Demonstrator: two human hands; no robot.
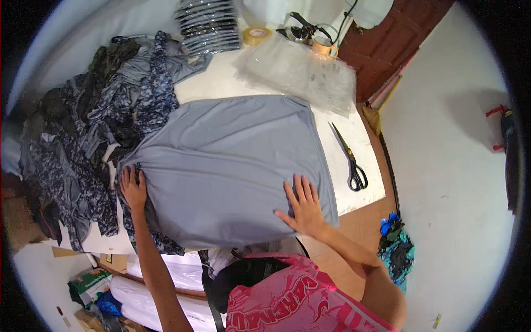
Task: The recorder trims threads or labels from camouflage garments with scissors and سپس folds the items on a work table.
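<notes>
Grey, smooth cloth point(221, 160), laid wide across the middle of the white table point(362, 171), its near edge down by my body. Can't tell from here if it's one panel or a folded garment.

Left hand point(133, 191): palm down on the cloth's left edge, fingers extended and only slightly apart, nothing gripped. Right hand point(304, 207): palm down near the lower right corner, fingers fanned, thumb out toward the middle, nothing gripped either. One hand per side looks like it's for keeping the cloth flat and stopping it sliding. Soft creases run across from the left hand, so I'd call the tension uneven there.

Camouflage garments point(157, 88) are heaped along the left, and some camouflage fabric shows from under the cloth's near left edge. Pile pushed to that side probably to leave the middle for spreading.

Black-handled scissors point(349, 160) lie just beyond the cloth's right edge, blades together, tips pointing away from me. Sensible spot: right-hand reach, not under the fabric.

Clear plastic bags point(298, 72) lie flat past the far edge, tape roll point(256, 36) beside them, stack of plastic-wrapped packs point(207, 27) at the back left of that. Packing stuff looks parked at the far side to keep it off the work area. Orange mug point(323, 48) stands behind the bags.
</notes>
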